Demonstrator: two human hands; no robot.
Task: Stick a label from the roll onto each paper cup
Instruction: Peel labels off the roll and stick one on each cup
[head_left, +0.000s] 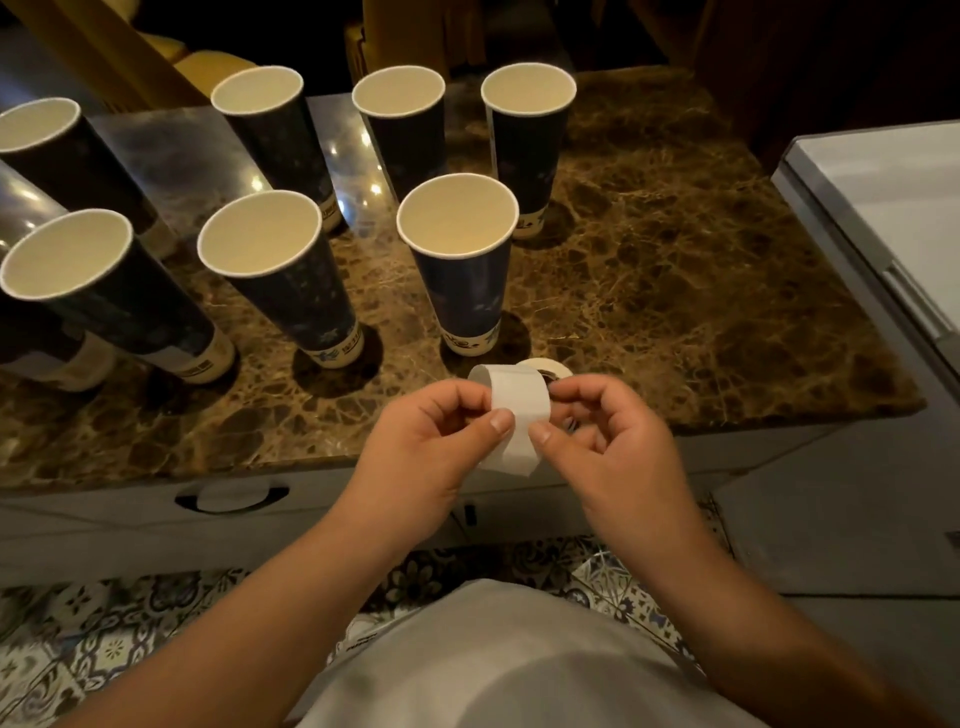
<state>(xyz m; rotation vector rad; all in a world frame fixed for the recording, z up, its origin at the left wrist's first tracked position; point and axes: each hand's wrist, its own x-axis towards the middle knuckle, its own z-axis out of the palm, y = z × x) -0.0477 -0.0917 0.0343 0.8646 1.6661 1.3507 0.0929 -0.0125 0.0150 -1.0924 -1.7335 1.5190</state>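
- left hand (441, 441) pinches white label strip (517, 415) between thumb and fingers; right hand (602, 436) pinches same strip's other edge, thumb on it
- strip curls up between both hands, just over near table edge; label roll (550, 370) partly hidden behind it, on marble table (675, 291)
- seven dark paper cups (460, 260) upright, open, two rows; nearest cup just behind roll

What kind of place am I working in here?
Probably a home kitchen or a small drinks counter, though that's a guess: a brown marble countertop, patterned floor tiles below it, and a white appliance at its right end. Seven paper cups stand on the counter.
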